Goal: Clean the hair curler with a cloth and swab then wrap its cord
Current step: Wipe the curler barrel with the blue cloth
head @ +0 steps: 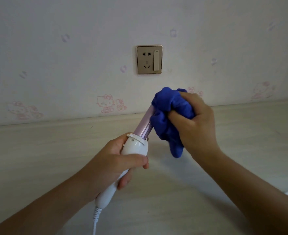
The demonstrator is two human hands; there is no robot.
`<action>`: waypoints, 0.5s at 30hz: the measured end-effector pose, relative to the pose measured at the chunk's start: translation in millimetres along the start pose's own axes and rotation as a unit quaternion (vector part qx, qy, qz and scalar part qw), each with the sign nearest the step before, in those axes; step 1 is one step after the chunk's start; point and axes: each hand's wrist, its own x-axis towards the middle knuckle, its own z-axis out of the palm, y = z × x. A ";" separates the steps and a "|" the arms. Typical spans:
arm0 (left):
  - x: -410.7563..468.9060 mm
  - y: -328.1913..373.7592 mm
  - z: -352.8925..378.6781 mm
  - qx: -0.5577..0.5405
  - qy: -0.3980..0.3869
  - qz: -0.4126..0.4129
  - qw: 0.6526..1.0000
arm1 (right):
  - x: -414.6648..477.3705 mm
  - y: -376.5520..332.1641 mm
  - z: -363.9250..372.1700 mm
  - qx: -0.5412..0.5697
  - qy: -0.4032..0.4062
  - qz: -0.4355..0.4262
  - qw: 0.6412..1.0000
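Here the wipe will likely go best if the left hand (116,160) holds the hair curler (136,146) steady while the right hand (195,122) draws the cloth (168,116) along the lilac barrel, turning it so every side gets rubbed. The left fingers (134,160) curl tight round the white handle, and the cord (95,216) trails below them. The right fingers (182,114) bunch closed on the blue cloth, which wraps the barrel's far end just beside them, above the surface (207,192). No swab shows.
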 end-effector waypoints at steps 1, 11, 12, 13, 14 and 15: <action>2.4 -1.0 1.1 -0.028 0.010 -0.010 1.000 | -2.9 -1.2 2.5 -0.001 -0.022 -0.001 1.000; 2.4 4.4 -10.2 -0.231 -0.048 -0.088 0.968 | -8.9 -2.9 4.2 -0.007 -0.052 -0.028 0.998; 2.0 4.5 -9.7 -0.228 -0.055 -0.086 0.968 | -6.4 -2.2 1.5 -0.002 -0.031 -0.023 0.999; 2.1 3.8 -9.0 -0.226 -0.059 -0.081 0.969 | -6.3 -2.0 1.0 0.001 -0.027 -0.023 0.999; 1.8 2.5 -8.6 -0.227 -0.057 -0.073 0.970 | -8.7 -3.1 2.9 0.001 -0.042 -0.029 0.999; 1.7 0.7 -8.7 -0.231 -0.047 -0.064 0.970 | -13.3 -4.3 7.1 -0.004 -0.074 -0.037 0.997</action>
